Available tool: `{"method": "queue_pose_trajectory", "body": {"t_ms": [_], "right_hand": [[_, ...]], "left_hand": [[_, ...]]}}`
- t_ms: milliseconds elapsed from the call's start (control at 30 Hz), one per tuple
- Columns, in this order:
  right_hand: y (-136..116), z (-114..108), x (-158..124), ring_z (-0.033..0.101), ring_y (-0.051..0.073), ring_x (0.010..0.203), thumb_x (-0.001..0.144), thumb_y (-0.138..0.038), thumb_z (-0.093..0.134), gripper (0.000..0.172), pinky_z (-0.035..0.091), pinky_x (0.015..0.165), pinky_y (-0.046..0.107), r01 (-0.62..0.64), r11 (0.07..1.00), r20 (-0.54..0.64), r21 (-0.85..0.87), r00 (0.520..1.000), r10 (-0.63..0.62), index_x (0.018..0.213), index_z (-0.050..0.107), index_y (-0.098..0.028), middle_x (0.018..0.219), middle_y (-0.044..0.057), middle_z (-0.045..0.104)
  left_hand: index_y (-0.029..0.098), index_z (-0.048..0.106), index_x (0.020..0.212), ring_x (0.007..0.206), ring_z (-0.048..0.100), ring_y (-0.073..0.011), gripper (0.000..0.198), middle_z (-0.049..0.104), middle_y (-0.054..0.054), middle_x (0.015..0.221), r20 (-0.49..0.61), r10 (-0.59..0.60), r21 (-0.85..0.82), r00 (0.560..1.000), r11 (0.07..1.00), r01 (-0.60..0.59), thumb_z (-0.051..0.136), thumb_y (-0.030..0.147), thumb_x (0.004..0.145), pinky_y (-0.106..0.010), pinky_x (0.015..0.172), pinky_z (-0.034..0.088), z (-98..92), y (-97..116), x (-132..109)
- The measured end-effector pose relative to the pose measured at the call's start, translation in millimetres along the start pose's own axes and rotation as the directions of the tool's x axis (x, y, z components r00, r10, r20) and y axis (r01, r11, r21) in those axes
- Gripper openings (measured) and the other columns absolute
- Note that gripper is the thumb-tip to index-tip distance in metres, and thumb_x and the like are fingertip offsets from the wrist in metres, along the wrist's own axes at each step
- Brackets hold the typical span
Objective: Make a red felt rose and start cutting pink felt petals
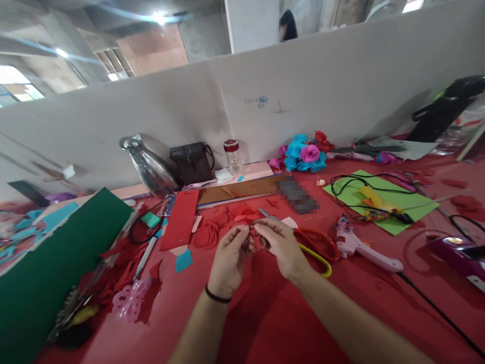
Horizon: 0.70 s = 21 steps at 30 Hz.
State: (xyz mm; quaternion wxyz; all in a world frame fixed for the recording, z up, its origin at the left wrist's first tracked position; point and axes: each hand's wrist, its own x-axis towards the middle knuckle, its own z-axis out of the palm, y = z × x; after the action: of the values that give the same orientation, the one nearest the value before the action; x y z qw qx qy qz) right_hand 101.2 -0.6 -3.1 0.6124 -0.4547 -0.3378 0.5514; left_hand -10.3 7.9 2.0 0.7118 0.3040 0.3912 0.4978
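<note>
Near the middle of the red table, my left hand (232,258) and my right hand (282,245) meet with their fingertips pinched. A small red paper piece (247,220) shows at the fingertips of both; its lower part is hidden by the fingers. Cut red paper petals (206,235) lie to the left of my left hand. Orange-handled scissors (322,241) rest just right of my right hand, with a yellow handle (317,260) beside them. A pink glue gun (366,248) lies farther right.
Behind stand a steel flask (151,167), a dark bag (191,163), a red-lidded jar (232,156) and blue and pink paper flowers (305,154). A green board (71,263) is at left. A yellow glue gun (379,202) and black cable lie on green paper (396,228).
</note>
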Motion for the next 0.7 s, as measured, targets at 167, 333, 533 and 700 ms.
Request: {"method": "queue_pose_trajectory", "body": {"t_ms": [167,333,533,700], "right_hand": [[3.7,4.0,-2.0,0.051,0.010,0.050,0.065,-0.033,0.069,0.020,0.043,0.048,0.023,0.056,0.998,0.012,-0.026,0.998,-0.056,0.073,0.061,-0.017,0.057,-0.004,0.059],[5.9,4.5,-1.9,0.050,0.010,0.047,0.068,-0.031,0.066,0.018,0.042,0.046,0.023,0.113,0.992,-0.038,-0.050,0.993,-0.115,0.062,0.053,-0.020,0.051,-0.006,0.055],[3.5,6.2,-3.6,0.049,0.010,0.044,0.069,-0.030,0.062,0.014,0.041,0.045,0.023,0.112,0.994,-0.018,-0.002,0.994,-0.112,0.063,0.054,-0.020,0.050,-0.006,0.054],[6.5,5.7,-2.7,0.047,0.010,0.044,0.069,-0.030,0.061,0.014,0.039,0.044,0.022,0.101,0.995,-0.017,0.000,0.995,-0.101,0.062,0.052,-0.021,0.049,-0.007,0.052]], "left_hand": [[0.014,0.061,0.067,0.048,0.048,-0.0051,0.023,0.057,0.004,0.057,-0.008,0.078,0.080,0.997,0.994,-0.077,0.077,0.030,0.060,-0.018,0.049,0.037,2.6,-3.9,-0.1],[0.014,0.062,0.067,0.052,0.048,-0.0068,0.023,0.057,0.002,0.059,0.019,0.101,0.154,0.995,0.983,-0.102,0.074,0.033,0.063,-0.020,0.052,0.037,2.9,-8.5,-0.8],[0.015,0.060,0.064,0.050,0.047,-0.0067,0.025,0.055,0.002,0.056,0.036,0.100,0.166,0.994,0.981,-0.104,0.074,0.036,0.063,-0.020,0.051,0.036,2.3,-9.4,0.0],[0.015,0.062,0.066,0.050,0.047,-0.0060,0.026,0.056,0.003,0.055,0.041,0.080,0.136,0.996,0.987,-0.085,0.076,0.036,0.062,-0.019,0.051,0.036,2.7,-8.5,-0.4]]}}
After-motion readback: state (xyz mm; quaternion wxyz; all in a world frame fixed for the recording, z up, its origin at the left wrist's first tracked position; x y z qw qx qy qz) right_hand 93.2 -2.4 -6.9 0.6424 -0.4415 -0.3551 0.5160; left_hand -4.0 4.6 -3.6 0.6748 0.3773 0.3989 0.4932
